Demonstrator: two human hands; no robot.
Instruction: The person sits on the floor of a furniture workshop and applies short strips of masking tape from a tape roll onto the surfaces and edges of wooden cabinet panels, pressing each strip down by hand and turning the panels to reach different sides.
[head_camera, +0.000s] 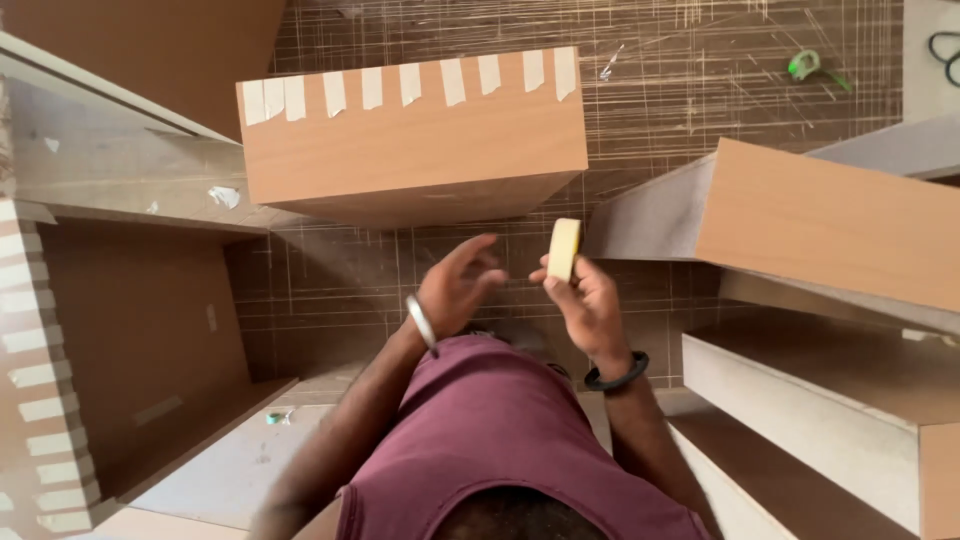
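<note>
Tape is what I am watching from the head camera: the right hand (588, 300) is pinching a small roll of masking tape (564, 248) between thumb and fingers, holding it on edge so its flat faces are pointing left and right. The left hand (455, 285) is hovering just beside it, fingers loosely curled and apart, gripping nothing, its fingertips reaching toward the roll from the left. Both hands are hanging above the scored worktop (700, 70), just on the near side of a wooden box (420, 150) whose far top edge is carrying a row of short tape strips (410, 82). More board panels (830, 220) are lying to the right, well apart from the hands.
</note>
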